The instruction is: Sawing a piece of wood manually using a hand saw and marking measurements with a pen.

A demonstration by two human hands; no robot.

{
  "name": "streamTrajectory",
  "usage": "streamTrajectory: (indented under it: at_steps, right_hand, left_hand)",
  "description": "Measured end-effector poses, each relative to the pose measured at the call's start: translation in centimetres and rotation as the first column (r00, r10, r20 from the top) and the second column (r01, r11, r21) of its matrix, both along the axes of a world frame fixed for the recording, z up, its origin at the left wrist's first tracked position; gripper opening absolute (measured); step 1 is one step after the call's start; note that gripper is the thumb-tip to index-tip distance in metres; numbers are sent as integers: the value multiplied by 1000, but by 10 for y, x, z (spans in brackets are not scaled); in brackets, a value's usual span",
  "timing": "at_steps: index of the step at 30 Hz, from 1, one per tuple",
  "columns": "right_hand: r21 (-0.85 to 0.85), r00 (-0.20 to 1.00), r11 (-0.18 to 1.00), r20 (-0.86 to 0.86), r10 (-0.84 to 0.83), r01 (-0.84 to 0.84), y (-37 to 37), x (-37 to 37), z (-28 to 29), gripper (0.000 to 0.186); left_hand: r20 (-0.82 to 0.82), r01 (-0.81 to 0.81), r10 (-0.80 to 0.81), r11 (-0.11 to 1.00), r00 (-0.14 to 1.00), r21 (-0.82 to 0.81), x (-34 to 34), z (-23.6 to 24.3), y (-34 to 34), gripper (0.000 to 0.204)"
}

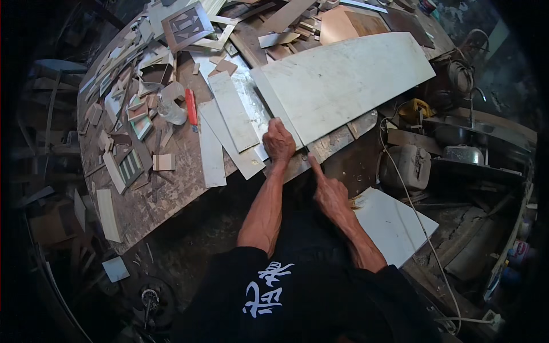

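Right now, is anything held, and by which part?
Left hand is at the near end of the pale strip, grip unclear; right hand: can't tell.

Large board [353, 83], smooth and matt.

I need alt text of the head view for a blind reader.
A person's left hand is at the left end of a large pale board, the right hand pointing toward its nearest corner. Wood scraps clutter the workbench.

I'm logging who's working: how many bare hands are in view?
2. The left hand is curled at the strip along the left end of the big board; the right hand is by the board's near corner, index finger extended. No others show.
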State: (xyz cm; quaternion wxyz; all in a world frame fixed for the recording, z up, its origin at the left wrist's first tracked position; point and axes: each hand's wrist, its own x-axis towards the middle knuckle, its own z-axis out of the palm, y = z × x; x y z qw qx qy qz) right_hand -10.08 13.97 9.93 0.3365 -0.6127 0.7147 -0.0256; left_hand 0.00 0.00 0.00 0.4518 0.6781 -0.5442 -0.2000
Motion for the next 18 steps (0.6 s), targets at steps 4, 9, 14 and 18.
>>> streamTrajectory:
  at_steps: [4, 9, 14, 18]
  right_hand:
    - [-17, 998, 999, 54, -32, 33, 3, -8, 0, 84]
    - [-62, 996, 996, 68, -62, 66, -14, -6, -11, 83]
    - [-96, 998, 994, 50, -39, 44, 21, -10, 4, 80]
    - [45, 999, 998, 10, -52, 52, 25, -9, 12, 77]
  left_hand:
    - [-51, 21, -21, 1000, 998, 4, -5, 3, 8, 29]
    - [-69, 17, -18, 1000, 997, -16, -10, 6, 5, 32]
    - [-35, 7, -6, 1000, 999, 18, -3, 8, 0, 33]
    - [-18, 31, -30, 998, 999, 61, 1, 3, -1, 26]
